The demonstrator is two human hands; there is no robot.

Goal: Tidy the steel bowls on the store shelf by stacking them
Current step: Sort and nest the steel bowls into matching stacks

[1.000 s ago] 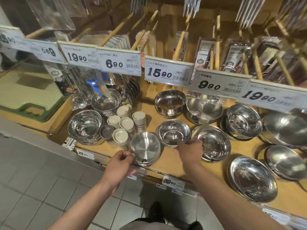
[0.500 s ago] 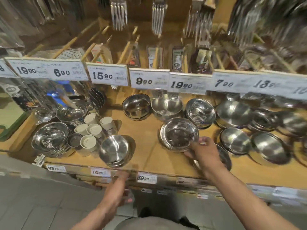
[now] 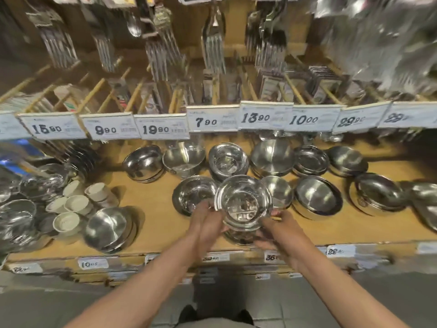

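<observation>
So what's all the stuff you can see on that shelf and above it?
held bowl: one, shiny steel, lifted at the shelf's front middle
other steel bowls: many, silver, singly and in stacks across the wooden shelf
small cups: several, off-white, left side
price tags: a row, white with dark numbers, above the bowls
forks: several hanging packs, silver, top
left hand: grips the held bowl's left side
right hand: grips its right side
</observation>
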